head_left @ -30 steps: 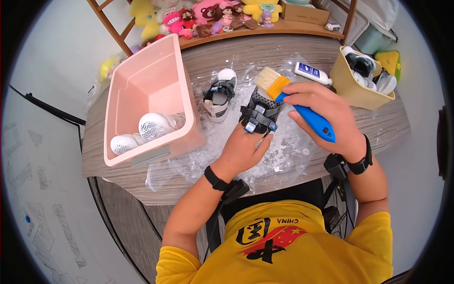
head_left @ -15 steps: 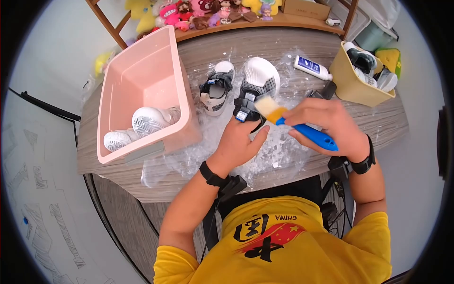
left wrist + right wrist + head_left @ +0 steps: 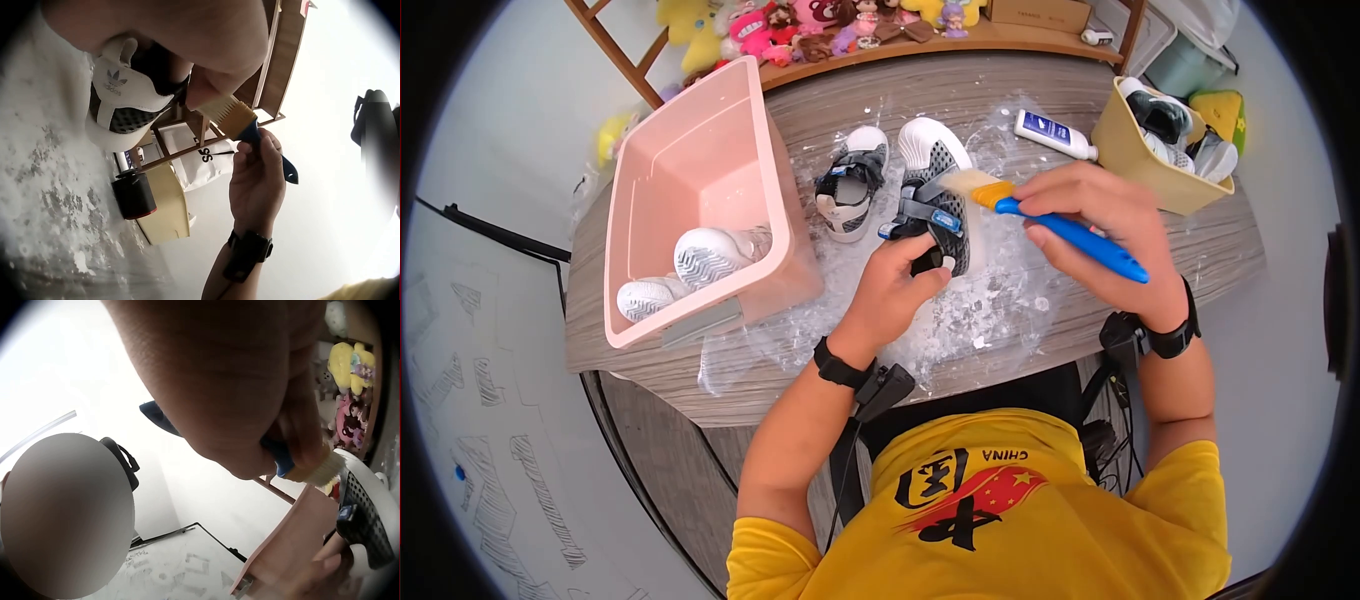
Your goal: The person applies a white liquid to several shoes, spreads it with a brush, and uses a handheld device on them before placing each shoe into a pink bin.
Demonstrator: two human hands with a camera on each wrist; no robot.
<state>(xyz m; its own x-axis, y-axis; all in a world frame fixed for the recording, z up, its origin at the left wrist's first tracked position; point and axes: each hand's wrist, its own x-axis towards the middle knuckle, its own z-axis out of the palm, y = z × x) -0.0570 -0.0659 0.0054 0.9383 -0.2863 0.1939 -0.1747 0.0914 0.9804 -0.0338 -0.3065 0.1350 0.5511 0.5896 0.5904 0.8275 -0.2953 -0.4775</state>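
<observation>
My left hand [image 3: 897,293] grips a grey-and-black mesh sneaker [image 3: 937,162] by its heel end, with the thumb and fingers at the ankle opening. The shoe has a white toe, a white sole and dark straps, its toe pointing away from me. In my right hand [image 3: 1105,235] is a brush [image 3: 1090,245] with a blue handle, yellow band and pale bristles. The bristle tips meet the shoe's side near the straps. In the left wrist view, the shoe's white heel [image 3: 119,84] carries a logo. A matching sneaker [image 3: 852,185] stands to the left.
A pink bin [image 3: 775,190] with white-soled shoes [image 3: 710,258] stands at left. A white bottle [image 3: 1055,135] lies near a yellow bin [image 3: 1145,165] of shoes at right. White residue marks the table [image 3: 1000,310]. Plush toys sit on a shelf [image 3: 960,38] behind; a black cylinder [image 3: 134,195] stands nearby.
The left hand has tilted and turned the sneaker, so more of its mesh side shows. The brush has moved from the toe, past the straps, to the shoe's right side.
</observation>
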